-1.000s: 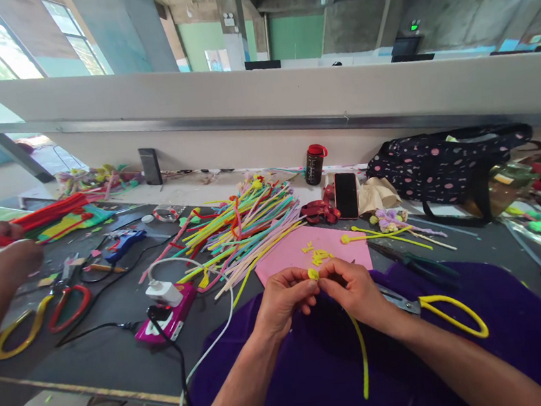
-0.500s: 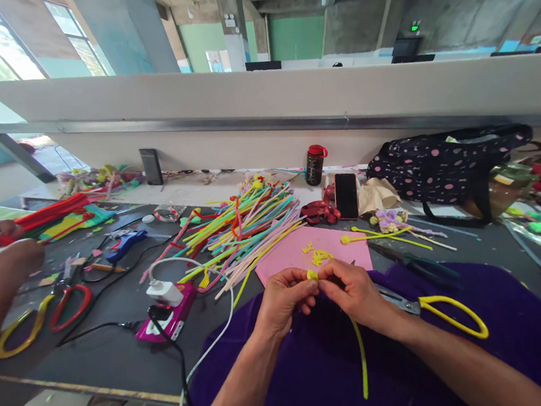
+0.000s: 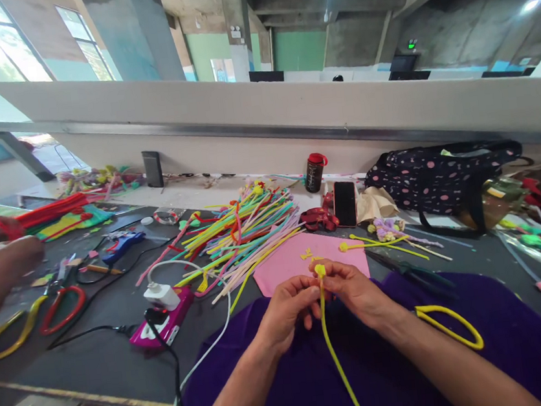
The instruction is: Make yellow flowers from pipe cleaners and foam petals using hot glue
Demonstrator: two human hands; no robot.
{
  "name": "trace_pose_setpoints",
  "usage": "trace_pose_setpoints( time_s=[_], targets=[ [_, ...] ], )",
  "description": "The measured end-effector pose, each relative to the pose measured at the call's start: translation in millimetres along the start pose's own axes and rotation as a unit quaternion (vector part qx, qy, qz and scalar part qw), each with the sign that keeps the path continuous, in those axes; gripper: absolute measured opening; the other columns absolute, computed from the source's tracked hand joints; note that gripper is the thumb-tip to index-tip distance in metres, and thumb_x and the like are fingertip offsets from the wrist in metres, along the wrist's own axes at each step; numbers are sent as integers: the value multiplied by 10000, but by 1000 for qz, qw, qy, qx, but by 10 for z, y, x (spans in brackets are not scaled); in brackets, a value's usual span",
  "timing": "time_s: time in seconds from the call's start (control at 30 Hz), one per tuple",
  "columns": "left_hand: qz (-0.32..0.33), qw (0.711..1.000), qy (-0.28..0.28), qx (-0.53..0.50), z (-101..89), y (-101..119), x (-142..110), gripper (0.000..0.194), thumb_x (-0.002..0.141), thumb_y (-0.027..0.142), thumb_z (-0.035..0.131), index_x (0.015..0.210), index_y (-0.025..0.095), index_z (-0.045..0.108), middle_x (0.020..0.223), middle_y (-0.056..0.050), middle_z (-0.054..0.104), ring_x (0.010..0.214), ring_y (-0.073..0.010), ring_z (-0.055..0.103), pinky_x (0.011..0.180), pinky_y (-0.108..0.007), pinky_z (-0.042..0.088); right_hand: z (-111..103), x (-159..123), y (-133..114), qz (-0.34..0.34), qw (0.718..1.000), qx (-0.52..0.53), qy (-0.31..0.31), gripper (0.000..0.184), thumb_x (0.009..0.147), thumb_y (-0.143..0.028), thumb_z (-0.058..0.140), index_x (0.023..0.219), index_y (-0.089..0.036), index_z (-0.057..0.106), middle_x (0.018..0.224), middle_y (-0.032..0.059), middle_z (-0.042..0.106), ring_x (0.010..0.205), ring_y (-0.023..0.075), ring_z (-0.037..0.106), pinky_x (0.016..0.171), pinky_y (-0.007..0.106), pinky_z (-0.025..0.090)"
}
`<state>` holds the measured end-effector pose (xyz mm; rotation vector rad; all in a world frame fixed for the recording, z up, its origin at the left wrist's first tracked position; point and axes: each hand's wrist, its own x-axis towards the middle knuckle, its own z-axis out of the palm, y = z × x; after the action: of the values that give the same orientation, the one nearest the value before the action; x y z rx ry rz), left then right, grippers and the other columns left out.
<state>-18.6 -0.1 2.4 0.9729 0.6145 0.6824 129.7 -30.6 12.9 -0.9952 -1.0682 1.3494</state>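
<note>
A yellow pipe cleaner [image 3: 335,355] with a small bunched yellow head [image 3: 320,270] is held up in front of me, its stem hanging down in a slight curve. My right hand [image 3: 353,290] pinches it just under the head. My left hand [image 3: 285,312] is closed too, thumb and forefinger meeting at the stem below the head. Behind the hands, small yellow pieces [image 3: 308,255] lie on a pink sheet [image 3: 271,274]. A purple cloth [image 3: 283,397] spreads beneath my forearms. Scissors with a yellow handle [image 3: 453,322] lie by my right forearm, their blades hidden.
A heap of coloured pipe cleaners [image 3: 249,231] lies beyond my hands. On the left are a purple power strip [image 3: 182,304] with cables and large scissors [image 3: 70,307]. Another person's hands [image 3: 3,259] hold red pipe cleaners. A phone [image 3: 345,204], bottle [image 3: 315,173] and dark bag [image 3: 435,187] stand behind.
The yellow head has been turned upright and raised slightly, and its stem now hangs between my hands instead of under the right one. The view has shifted a little.
</note>
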Motion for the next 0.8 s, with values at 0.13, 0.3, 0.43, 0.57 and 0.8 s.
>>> trace_pose_setpoints(
  time_s=[0.13,0.3,0.43,0.57,0.8],
  targets=[
    [-28,999,-16,-4,-13,16,-21,233,692,327,653,687,112,564,582,-38,640,319,-28,430,284,-131,250,27,-4,40,24,998,41,-34,219,631,-360,721,669,-171,617,775,13,593,753,151,542,735,284,410],
    [-22,998,36,46,-64,45,-25,244,656,320,686,640,128,537,487,-3,613,261,-25,383,272,-136,227,-101,34,5,56,997,-33,-37,231,634,-294,714,804,-153,645,735,8,601,636,113,519,579,223,398],
    [-35,993,54,98,-72,67,-29,265,635,345,697,653,132,540,459,4,602,246,-29,369,264,-138,209,-241,73,-118,63,995,-62,-45,298,629,-240,709,906,-162,633,697,-18,587,558,82,504,485,188,360],
    [-54,989,50,126,-55,68,-26,264,635,350,688,652,134,537,448,8,593,246,-26,357,261,-132,196,-287,84,-202,62,990,-112,-54,289,659,-253,680,923,-145,639,664,-16,593,529,81,521,451,185,354],
    [-67,988,38,132,-32,35,5,241,652,331,665,644,146,510,426,20,579,243,-28,347,257,-130,196,-272,89,-165,46,988,-144,-44,234,717,-297,622,894,-146,653,618,-21,590,465,71,504,404,174,345]
  ],
)
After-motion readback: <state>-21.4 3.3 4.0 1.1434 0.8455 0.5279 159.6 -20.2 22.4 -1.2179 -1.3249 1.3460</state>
